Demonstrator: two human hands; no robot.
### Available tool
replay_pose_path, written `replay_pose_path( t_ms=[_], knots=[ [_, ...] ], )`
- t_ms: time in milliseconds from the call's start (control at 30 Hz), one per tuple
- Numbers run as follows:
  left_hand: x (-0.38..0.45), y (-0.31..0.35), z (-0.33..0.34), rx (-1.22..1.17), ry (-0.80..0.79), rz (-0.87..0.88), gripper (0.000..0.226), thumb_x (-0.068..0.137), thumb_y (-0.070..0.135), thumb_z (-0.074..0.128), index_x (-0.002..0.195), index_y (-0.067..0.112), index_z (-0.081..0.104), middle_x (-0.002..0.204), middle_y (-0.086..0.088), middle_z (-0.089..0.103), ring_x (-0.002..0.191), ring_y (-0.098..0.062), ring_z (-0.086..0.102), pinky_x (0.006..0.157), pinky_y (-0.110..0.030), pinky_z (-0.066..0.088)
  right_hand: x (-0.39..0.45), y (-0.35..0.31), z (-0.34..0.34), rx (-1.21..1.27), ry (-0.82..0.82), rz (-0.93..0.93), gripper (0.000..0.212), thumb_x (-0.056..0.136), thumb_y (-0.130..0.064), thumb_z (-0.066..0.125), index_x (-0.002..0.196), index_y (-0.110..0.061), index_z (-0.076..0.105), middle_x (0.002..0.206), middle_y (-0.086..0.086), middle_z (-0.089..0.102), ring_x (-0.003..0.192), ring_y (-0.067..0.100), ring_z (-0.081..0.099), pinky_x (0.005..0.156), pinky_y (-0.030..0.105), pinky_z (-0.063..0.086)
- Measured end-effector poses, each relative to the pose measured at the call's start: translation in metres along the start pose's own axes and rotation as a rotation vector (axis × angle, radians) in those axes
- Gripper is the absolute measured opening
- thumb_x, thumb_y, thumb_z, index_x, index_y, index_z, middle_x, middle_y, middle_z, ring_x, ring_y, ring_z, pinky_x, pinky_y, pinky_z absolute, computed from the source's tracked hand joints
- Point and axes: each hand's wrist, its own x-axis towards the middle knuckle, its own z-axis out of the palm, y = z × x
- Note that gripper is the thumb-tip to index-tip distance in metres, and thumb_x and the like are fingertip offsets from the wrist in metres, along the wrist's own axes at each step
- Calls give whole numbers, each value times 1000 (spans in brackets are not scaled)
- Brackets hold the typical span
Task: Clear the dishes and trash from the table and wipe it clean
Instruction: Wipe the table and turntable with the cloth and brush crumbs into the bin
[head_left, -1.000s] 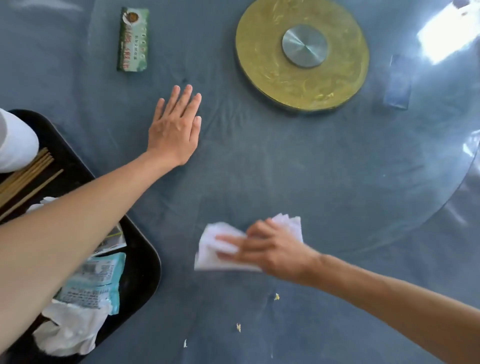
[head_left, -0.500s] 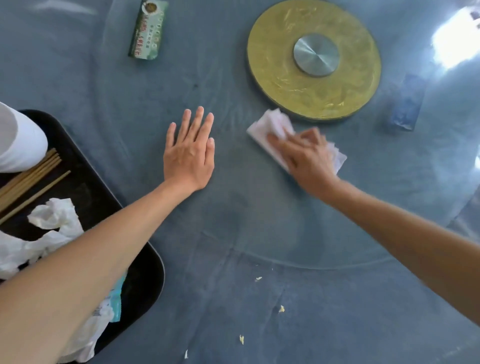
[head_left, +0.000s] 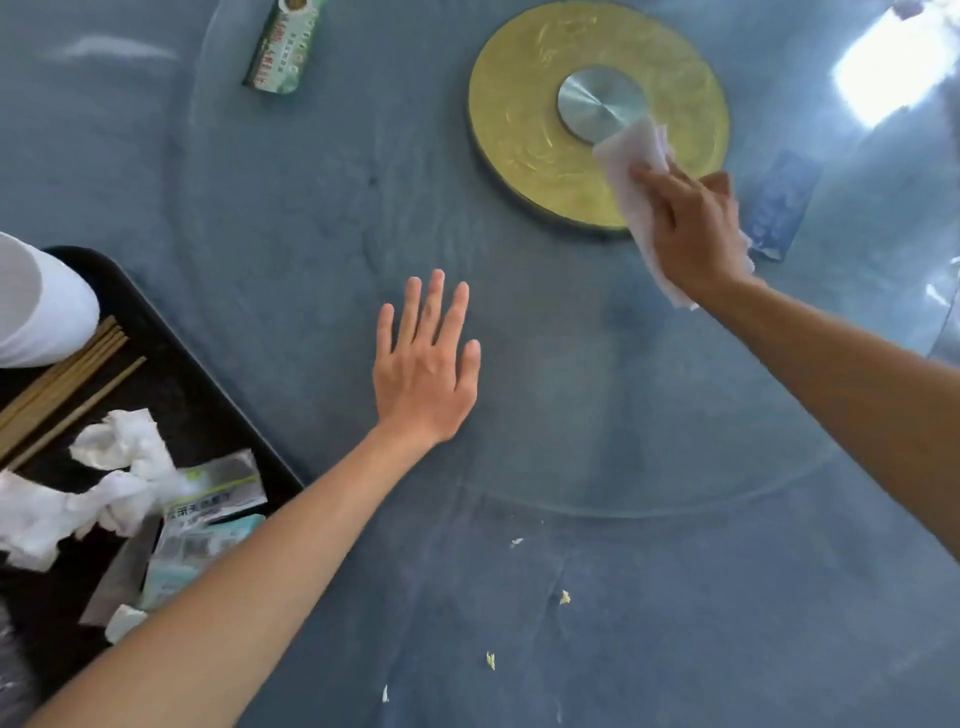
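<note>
A black tray (head_left: 171, 364) at the left edge holds chopsticks (head_left: 62, 384), crumpled napkins (head_left: 104, 483) and wrappers; a green packet (head_left: 283, 47) and a blue one (head_left: 779, 205) lie on the table (head_left: 311, 218). The left hand (head_left: 426, 374) rests flat, fingers spread. The right hand (head_left: 691, 234) grips a white tissue (head_left: 634, 156), its length running up-left over the gold disc (head_left: 524, 114), near crumbs (head_left: 564, 597)

You are in a restaurant dining room: the round bench (head_left: 311, 260) has a glass turntable (head_left: 675, 467) on a gold hub (head_left: 519, 130), and a black tray (head_left: 208, 415) holds chopsticks (head_left: 62, 384) and wrappers (head_left: 208, 519).
</note>
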Motion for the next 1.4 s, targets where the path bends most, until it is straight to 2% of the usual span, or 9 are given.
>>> replay_pose_path(
  t_ms=[167, 567, 700, 767, 933, 1200, 1267, 1367, 1400],
  knots=[
    [12, -17, 3, 114, 35, 24, 57, 105, 37, 23, 161, 29, 20, 170, 1, 15, 157, -23, 7, 126, -50, 8, -2, -10, 25, -68, -91, 189, 42, 108, -47, 26, 143, -52, 48, 153, -7, 50, 118, 35, 44, 90, 45, 38],
    [66, -85, -35, 193, -87, 201, 56, 105, 34, 23, 160, 37, 18, 170, 6, 13, 157, -25, 5, 125, -52, 4, -195, -73, 41, 162, -319, -818, 56, 92, -6, 45, 134, -35, 68, 153, -15, 53, 96, 25, 48, 77, 39, 42],
    [59, -64, -40, 99, -13, 37, 57, 104, 22, 34, 160, 19, 26, 170, -4, 13, 157, -30, 1, 124, -54, 6, -129, -65, 28, 214, -165, -606, 50, 94, -2, 53, 130, -33, 70, 117, -24, 63, 84, 24, 43, 73, 37, 36],
    [36, -31, -30, -31, 34, -1, 60, 100, 24, 40, 158, 16, 31, 169, -5, 17, 157, -31, 4, 123, -53, 9, -68, -58, 17, 208, 13, -353, 41, 98, -5, 58, 127, -33, 66, 91, -19, 41, 83, 23, 39, 70, 37, 34],
    [-2, 0, 1, 28, 21, 2, 56, 103, 32, 28, 159, 32, 30, 169, 2, 19, 157, -24, 7, 126, -48, 6, 9, -37, 17, 57, -67, 82, 41, 108, -26, 38, 141, -40, 59, 122, 3, 65, 113, 36, 45, 94, 44, 42],
    [33, -56, -14, 95, 11, 119, 54, 105, 26, 28, 158, 32, 30, 168, 2, 22, 157, -26, 10, 125, -52, 7, -197, -91, 35, 201, -364, -714, 61, 87, -4, 46, 133, -36, 69, 149, -17, 57, 90, 26, 48, 72, 36, 39],
    [44, -71, -23, 104, -12, 147, 54, 104, 26, 29, 158, 33, 31, 168, 1, 23, 157, -29, 8, 125, -54, 6, -205, -87, 26, 271, -402, -721, 59, 88, -6, 43, 133, -33, 69, 144, -13, 62, 88, 27, 50, 73, 39, 44],
    [55, -79, -36, 111, -19, 113, 54, 104, 32, 28, 157, 34, 32, 168, -1, 23, 157, -34, 5, 124, -57, 6, -135, -69, 14, 286, -142, -506, 43, 98, -11, 50, 133, -26, 71, 110, -19, 68, 83, 34, 54, 75, 41, 44],
    [56, -74, -39, 95, -15, 82, 53, 104, 35, 27, 157, 35, 31, 169, -1, 21, 157, -34, 2, 124, -57, 5, -99, -59, 9, 236, -47, -381, 41, 101, -13, 50, 132, -29, 71, 118, -25, 64, 88, 35, 53, 77, 40, 44]
  ],
)
